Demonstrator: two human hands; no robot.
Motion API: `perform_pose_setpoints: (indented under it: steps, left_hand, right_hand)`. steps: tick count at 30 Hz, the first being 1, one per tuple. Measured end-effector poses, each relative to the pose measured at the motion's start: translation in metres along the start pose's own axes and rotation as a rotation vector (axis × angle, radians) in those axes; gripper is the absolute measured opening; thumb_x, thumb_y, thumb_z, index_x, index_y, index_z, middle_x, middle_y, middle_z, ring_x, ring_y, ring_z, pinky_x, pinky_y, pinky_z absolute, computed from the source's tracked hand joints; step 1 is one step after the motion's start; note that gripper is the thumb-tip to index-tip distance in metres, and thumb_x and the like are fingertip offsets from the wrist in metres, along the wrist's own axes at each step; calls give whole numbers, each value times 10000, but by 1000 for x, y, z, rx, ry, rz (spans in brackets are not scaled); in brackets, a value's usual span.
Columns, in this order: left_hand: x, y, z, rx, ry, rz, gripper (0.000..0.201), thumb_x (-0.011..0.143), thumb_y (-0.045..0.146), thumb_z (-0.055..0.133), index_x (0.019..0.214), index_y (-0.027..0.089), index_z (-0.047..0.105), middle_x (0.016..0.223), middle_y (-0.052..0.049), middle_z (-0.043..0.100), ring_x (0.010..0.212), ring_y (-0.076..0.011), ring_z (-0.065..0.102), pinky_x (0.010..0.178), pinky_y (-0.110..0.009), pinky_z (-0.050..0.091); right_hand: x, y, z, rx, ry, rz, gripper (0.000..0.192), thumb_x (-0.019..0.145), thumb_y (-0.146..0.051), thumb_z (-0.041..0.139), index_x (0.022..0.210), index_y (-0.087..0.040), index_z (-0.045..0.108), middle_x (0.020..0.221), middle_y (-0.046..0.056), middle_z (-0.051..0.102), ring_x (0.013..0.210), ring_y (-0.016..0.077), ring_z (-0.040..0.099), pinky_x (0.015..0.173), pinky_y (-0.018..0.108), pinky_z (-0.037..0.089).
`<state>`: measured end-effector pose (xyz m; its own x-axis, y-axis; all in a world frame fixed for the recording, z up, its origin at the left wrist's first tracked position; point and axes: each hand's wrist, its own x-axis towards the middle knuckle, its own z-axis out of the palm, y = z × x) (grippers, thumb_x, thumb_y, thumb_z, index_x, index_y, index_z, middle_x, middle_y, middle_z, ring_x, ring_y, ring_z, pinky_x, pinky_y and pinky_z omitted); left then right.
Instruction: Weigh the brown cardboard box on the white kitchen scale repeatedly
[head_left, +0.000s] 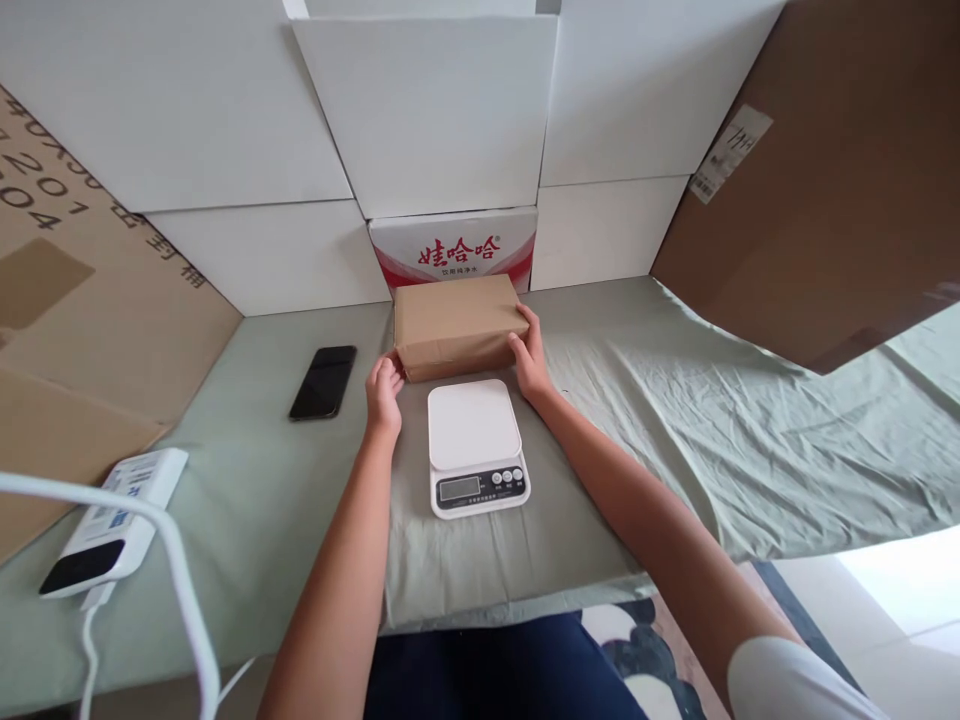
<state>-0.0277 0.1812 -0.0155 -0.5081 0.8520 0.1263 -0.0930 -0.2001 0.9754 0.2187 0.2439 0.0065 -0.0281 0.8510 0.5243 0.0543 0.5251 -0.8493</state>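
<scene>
The brown paper-wrapped rectangular parcel (456,325) lies on the green cloth-covered counter (637,400), just behind the white digital kitchen scale (475,446). The left hand (384,392) presses its near left corner, fingers curled; the right hand (531,358) cups its right end, fingers spread along the side. The fingertips of both are partly hidden against the wrapping. Behind the parcel a white carton with red characters (454,248) is half covered. Left of the scale lies a black phone (323,382), its screen dark.

home packing corner, cartons (427,110), scale (475,445)
</scene>
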Motion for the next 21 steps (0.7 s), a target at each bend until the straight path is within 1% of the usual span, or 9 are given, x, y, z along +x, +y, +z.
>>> perform_pose_setpoints:
  steps: [3,5,8,10,11,13,15,18,21]
  left_hand:
    - [1,0,-5,-6,-2,-41,707,807,757,620,1203,180,723,1333,-220,734,1331,-361,667,1111,-507,512]
    - [4,5,-9,-8,10,-12,668,819,727,625,1207,195,735,1385,-206,717,1356,-346,653,1120,-482,510]
    - [8,12,-18,-3,52,72,649,845,695,606,1282,229,723,1492,-175,660,1451,-313,582,1174,-445,467]
    - [10,16,-22,-6,54,91,664,854,700,586,1310,234,715,1530,-174,631,1494,-311,538,1198,-442,443]
    - [9,17,-22,-9,43,85,674,851,707,586,1311,232,716,1535,-178,626,1501,-315,530,1203,-446,438]
    - [8,17,-20,-28,-5,60,706,826,727,614,1308,223,718,1529,-190,629,1486,-331,545,1200,-463,442]
    - [4,15,-14,-55,-59,36,748,794,751,654,1310,213,717,1499,-203,649,1451,-350,580,1185,-486,455]
    - [-3,11,-7,-85,-103,34,769,770,776,687,1298,219,724,1450,-202,682,1411,-362,615,1171,-508,468]
    - [-6,9,-6,-106,-78,42,749,752,779,708,1263,233,740,1430,-194,694,1397,-367,626,1166,-521,473]
  right_hand:
    - [-4,1,-2,-68,9,1,611,989,-569,483,1525,-280,436,1621,81,478,1535,298,409,1335,516,258]
    - [-3,1,-5,-104,19,-15,628,1000,-591,460,1550,-290,425,1637,85,461,1539,299,409,1322,518,290]
    - [-1,4,-11,-104,69,-34,690,1006,-636,430,1618,-330,344,1714,76,350,1546,310,419,1296,525,343]
    - [0,7,-17,-83,109,-12,709,1010,-657,411,1645,-363,293,1749,60,288,1537,317,442,1282,534,367]
    - [0,9,-19,-71,119,8,712,1012,-663,405,1650,-371,283,1754,56,282,1534,321,450,1274,542,377]
    - [1,11,-21,-51,101,37,723,1013,-676,398,1652,-357,288,1753,67,305,1546,328,437,1262,555,393]
    - [1,11,-21,-54,43,21,739,1014,-689,391,1650,-325,304,1744,85,337,1568,330,408,1256,557,404]
    - [0,9,-16,-140,-35,-89,772,1006,-719,401,1645,-292,330,1716,106,395,1582,335,384,1258,545,411]
    - [-3,8,-14,-222,-47,-174,774,1008,-730,395,1652,-307,327,1668,112,450,1535,343,436,1183,531,495]
